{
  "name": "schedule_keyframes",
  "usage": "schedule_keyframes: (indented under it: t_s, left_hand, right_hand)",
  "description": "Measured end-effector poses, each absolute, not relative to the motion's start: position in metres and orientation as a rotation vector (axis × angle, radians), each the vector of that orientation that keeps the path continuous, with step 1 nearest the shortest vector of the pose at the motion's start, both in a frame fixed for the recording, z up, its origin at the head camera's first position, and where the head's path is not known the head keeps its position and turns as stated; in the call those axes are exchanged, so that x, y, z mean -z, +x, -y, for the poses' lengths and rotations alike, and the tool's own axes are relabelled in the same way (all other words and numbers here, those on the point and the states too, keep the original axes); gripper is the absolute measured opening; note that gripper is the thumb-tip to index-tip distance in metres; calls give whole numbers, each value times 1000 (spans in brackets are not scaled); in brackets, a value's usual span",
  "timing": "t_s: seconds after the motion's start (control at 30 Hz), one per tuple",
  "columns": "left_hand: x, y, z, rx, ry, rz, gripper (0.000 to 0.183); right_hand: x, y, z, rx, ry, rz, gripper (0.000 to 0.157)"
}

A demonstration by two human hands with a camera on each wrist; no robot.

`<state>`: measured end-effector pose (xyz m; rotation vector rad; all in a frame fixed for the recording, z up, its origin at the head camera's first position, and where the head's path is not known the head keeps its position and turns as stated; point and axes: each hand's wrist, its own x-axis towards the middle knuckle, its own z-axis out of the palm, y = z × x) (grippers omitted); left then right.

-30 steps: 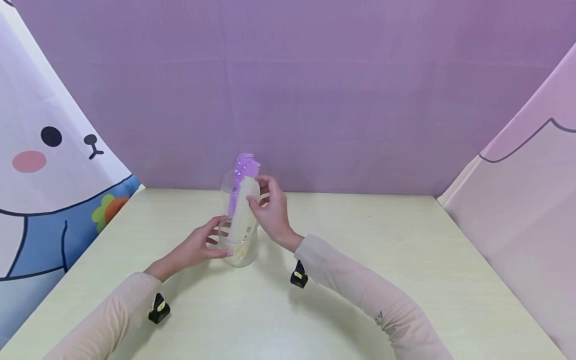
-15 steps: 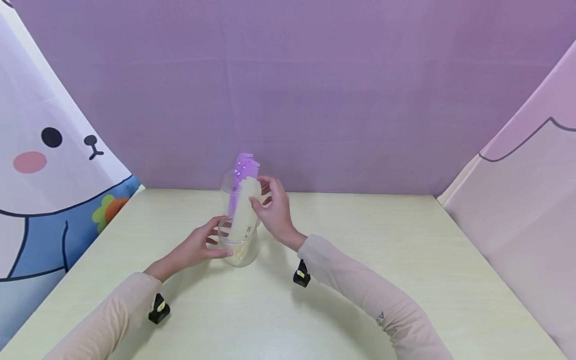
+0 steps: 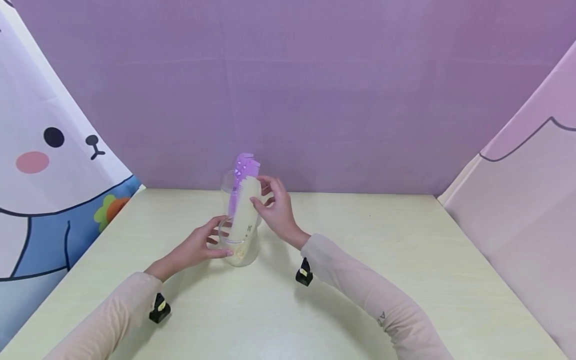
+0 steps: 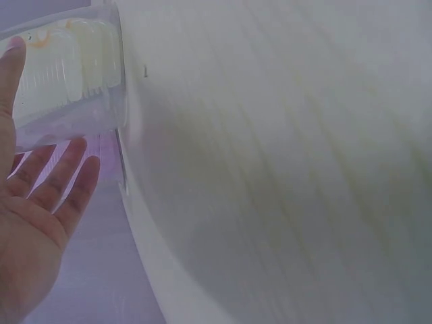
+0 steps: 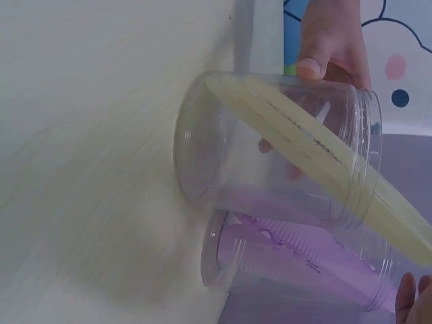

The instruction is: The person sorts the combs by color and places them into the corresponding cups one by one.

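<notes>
A clear plastic jar [image 3: 252, 252] stands on the table, with several cream combs [image 3: 245, 210] leaning inside and sticking out past its rim. My left hand [image 3: 198, 245] holds this jar from the left, thumb in front and fingers round the far side. Behind it is a second clear jar [image 5: 223, 270] with purple combs [image 3: 245, 167] in it. My right hand [image 3: 279, 210] is at the upper right edge of the cream combs, thumb and fingers spread. In the right wrist view its fingertips [image 5: 405, 297] lie just apart from the combs' upper end.
The pale wooden table [image 3: 382, 280] reaches back to a purple cloth backdrop [image 3: 342, 100]. A cartoon-printed cloth [image 3: 58, 200] hangs at the left, and another cloth [image 3: 517, 210] at the right. A black wrist camera [image 3: 304, 272] hangs below each sleeve.
My right hand has shifted slightly to the right, its thumb covering less of the cream combs. The combs have barely moved. My left hand and both jars stay in place.
</notes>
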<state>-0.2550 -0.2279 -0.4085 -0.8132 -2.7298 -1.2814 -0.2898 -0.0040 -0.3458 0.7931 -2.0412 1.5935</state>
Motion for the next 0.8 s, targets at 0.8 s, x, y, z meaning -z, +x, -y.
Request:
schedule_keyframes:
  t_s: [0.8]
  left_hand:
    - [404, -255, 232, 1212, -815, 2775, 85]
  right_hand:
    - [337, -293, -33, -1598, 861, 2129, 53]
